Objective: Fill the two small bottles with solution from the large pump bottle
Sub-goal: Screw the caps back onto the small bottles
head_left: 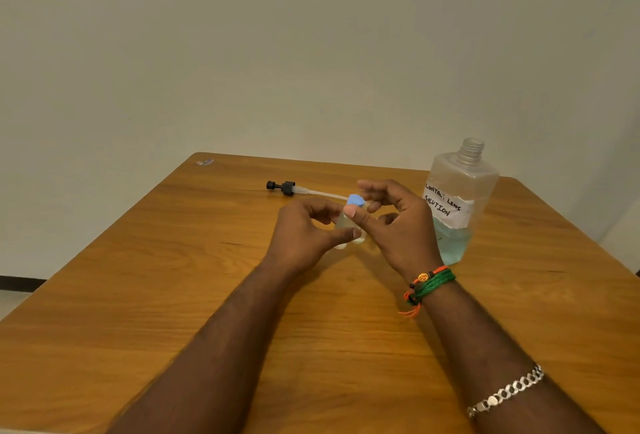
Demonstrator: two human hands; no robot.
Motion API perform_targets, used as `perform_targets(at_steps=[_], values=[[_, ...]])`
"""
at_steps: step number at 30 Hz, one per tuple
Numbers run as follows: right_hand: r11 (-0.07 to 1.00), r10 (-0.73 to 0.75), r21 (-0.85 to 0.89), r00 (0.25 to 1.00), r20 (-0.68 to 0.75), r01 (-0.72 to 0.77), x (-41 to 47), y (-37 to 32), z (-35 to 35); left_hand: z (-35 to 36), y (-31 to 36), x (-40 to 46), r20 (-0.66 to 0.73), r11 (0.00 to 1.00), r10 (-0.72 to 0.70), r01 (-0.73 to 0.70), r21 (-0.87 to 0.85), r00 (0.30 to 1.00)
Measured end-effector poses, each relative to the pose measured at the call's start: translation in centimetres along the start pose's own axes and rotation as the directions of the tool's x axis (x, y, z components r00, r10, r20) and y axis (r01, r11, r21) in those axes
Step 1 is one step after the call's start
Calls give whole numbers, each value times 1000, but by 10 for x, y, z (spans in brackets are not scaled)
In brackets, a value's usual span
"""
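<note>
Left hand [304, 229] pinches the small bottle [346, 225] at its body; right hand [398, 218] fingers grip its blue cap [355, 200]. Light, slick plastic; hold mid-body, gently.

Orange-brown wood-grain table [138, 312]; clear large bottle [460, 184] at its far right edge with pale blue-green liquid, white label in black handwriting; blue cap [355, 200] left of that bottle, black pump head [282, 187] farther left; green-orange thread bands [429, 286], silver chain bracelet [509, 392].
</note>
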State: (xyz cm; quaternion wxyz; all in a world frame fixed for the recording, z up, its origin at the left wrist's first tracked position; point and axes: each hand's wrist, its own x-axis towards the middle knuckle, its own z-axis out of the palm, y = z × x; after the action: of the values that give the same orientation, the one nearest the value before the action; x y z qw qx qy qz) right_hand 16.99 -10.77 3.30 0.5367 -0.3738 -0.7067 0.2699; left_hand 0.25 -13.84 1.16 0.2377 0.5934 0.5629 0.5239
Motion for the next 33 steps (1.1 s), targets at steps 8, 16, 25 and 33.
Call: perform_targets(at_steps=[8, 16, 25, 33], values=[[943, 13, -330, 999, -50, -29, 7, 14, -6, -10, -16, 7, -203, 988, -152, 156, 4, 967], [835, 263, -529, 955, 140, -152, 6, 34, 2, -10, -27, 14, -229, 961, -256, 274, 48, 939], [772, 282, -622, 946, 158, -126, 8, 48, 4, -6, -25, 13, -294, 961, -154, 212, 178, 943], [795, 163, -588, 986, -22, -145, 9, 35, -5, 28, 15, -16, -257, 911, 364, -285, 298, 895]])
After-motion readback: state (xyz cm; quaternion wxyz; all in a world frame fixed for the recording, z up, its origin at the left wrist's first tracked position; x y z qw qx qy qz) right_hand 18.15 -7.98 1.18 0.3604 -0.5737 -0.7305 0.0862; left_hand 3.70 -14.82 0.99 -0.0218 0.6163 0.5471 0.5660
